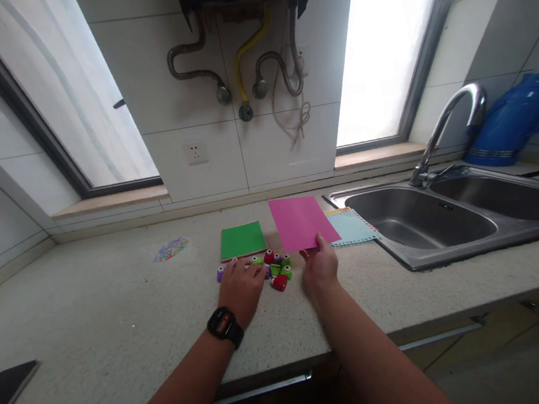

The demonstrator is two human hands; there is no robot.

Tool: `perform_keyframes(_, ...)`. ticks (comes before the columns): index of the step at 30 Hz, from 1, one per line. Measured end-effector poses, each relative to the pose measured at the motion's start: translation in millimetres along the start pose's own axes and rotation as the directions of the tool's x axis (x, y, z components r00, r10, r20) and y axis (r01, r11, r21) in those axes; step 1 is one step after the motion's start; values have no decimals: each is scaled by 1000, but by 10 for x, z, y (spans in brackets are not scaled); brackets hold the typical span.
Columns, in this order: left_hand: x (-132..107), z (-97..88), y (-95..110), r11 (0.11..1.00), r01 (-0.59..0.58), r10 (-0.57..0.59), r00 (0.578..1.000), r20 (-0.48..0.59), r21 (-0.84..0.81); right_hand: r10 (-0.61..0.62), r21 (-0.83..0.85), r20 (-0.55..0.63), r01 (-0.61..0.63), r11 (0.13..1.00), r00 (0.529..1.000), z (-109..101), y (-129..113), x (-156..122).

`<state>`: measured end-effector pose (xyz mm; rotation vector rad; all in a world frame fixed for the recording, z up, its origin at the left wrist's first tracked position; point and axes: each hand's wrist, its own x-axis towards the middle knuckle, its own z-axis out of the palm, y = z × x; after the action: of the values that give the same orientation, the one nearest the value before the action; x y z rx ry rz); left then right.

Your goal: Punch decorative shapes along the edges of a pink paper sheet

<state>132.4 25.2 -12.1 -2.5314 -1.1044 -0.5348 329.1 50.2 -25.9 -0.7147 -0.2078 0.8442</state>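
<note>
A sheet of pink paper [304,223] is pinched at its lower edge between the thumb and fingers of my right hand [322,264], tilted up off the counter. My left hand [243,288], with a black watch at the wrist, lies over a cluster of small coloured craft punches [276,269] in red, green and purple. Its fingers are a little spread and reach onto the punches, covering some of them; I see nothing gripped. A red punch [279,283] is nearest me. Just behind the cluster lies a stack of green paper [242,240].
Pale blue paper with a patterned edge [353,226] lies partly under the pink sheet, against the steel sink [405,263]. A tap [446,127] and a blue thermos flask [513,122] stand at the right. A colourful patch [172,249] is on the counter; a dark flat object [6,391] lies left.
</note>
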Motion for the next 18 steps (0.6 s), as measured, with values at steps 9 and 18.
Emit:
perform_keyframes(9,-78,-18,56,997,-24,24,1000,1,76,-12,10,24,12,1000,1000,10,-7,-10)
perform_keyframes(18,23,-83,77,973,-119,123,992,9,-199,12,39,5,-13,999,1000,26,-27,-24)
